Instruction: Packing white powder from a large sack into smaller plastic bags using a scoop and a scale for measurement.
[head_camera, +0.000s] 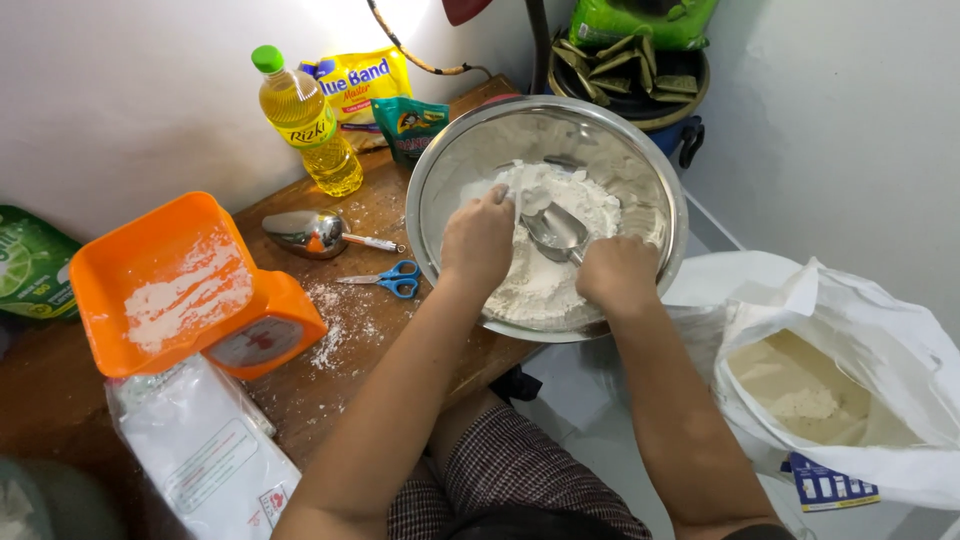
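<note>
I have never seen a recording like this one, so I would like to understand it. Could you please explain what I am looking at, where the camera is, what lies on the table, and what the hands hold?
There is no machine here. A person wears one camera on the head, so it looks down at that person's own two bare hands.

Both hands are inside a large round steel bowl of white flour. The left hand presses into the flour. The right hand holds a small metal scoop.

On the brown wooden table lie an orange plastic kitchen scale dusted with flour, blue-handled scissors, a shiny metal ladle and a yellow oil bottle with a green cap. At the right is an open white sack of flour.
</note>
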